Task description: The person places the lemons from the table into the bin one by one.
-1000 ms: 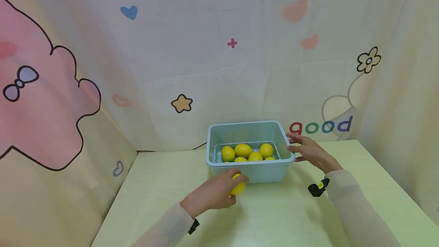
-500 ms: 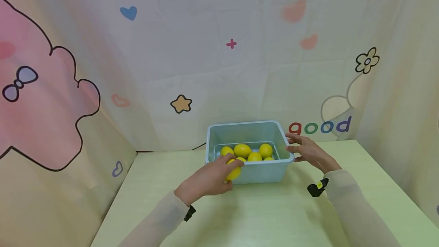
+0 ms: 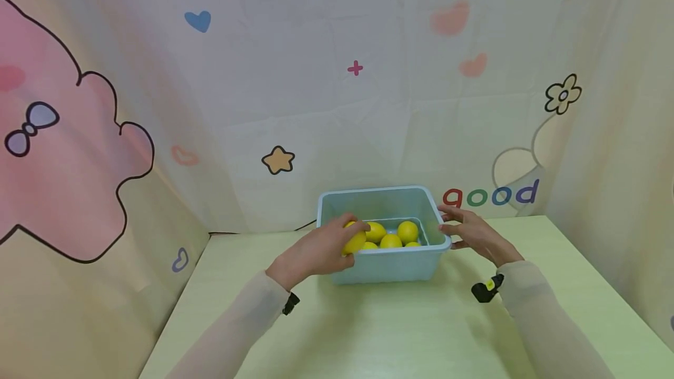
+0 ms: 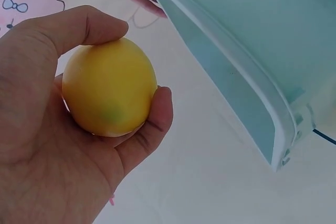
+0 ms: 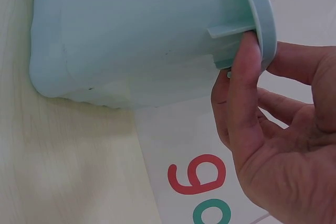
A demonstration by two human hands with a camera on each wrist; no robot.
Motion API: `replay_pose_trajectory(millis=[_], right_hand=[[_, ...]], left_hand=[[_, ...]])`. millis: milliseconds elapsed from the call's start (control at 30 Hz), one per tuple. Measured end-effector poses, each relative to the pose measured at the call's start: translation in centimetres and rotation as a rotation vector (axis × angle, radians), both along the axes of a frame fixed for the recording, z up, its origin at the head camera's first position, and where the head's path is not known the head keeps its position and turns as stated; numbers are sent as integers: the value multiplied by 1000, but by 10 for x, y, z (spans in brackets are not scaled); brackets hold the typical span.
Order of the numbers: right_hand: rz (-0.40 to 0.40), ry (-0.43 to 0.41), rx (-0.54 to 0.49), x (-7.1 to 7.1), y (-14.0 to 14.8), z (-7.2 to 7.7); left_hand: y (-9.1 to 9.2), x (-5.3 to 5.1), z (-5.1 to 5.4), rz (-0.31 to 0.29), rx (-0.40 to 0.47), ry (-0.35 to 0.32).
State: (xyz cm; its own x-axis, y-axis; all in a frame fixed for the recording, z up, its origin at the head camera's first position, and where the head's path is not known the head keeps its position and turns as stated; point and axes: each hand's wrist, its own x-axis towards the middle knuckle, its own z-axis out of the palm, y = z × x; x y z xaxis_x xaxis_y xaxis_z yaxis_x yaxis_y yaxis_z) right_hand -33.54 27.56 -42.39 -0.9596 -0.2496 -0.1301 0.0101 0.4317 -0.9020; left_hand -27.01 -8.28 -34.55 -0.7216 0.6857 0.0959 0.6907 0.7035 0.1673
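A light blue plastic bin (image 3: 392, 266) stands on the table with several yellow lemons (image 3: 391, 241) lying in it. My left hand (image 3: 316, 250) grips another lemon (image 3: 354, 243) above the bin's front left rim. In the left wrist view, thumb and fingers curl round this lemon (image 4: 110, 87), which has a greenish patch. At the bin's right side, my right hand (image 3: 479, 237) holds the rim. The right wrist view has the fingers of that hand (image 5: 283, 145) pinching the rim (image 5: 266, 19) from below and above. The left hand hides part of the bin's inside.
The pale wooden table (image 3: 400, 332) runs back to a printed cloth (image 3: 316, 104) hanging right behind the bin. Cloth also hangs at the left and right sides. Both sleeves carry small black devices at the wrists.
My left hand has risen with the lemon from in front of the bin to above its front left rim. The right hand keeps its hold on the bin's rim.
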Motion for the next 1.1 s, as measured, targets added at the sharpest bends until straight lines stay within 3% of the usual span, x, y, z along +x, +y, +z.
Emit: replay_pose_trajectory(millis=[200,467,1100], right_hand=[[4,13,16,1,-2,3],[3,16,21,0,-1,1],[6,3,5,1,0,1]], left_hand=[[-2,-19,5,55,3,-66],[-3,-40,10,98,21,-101],[3,-95,-3,237,57,-186]])
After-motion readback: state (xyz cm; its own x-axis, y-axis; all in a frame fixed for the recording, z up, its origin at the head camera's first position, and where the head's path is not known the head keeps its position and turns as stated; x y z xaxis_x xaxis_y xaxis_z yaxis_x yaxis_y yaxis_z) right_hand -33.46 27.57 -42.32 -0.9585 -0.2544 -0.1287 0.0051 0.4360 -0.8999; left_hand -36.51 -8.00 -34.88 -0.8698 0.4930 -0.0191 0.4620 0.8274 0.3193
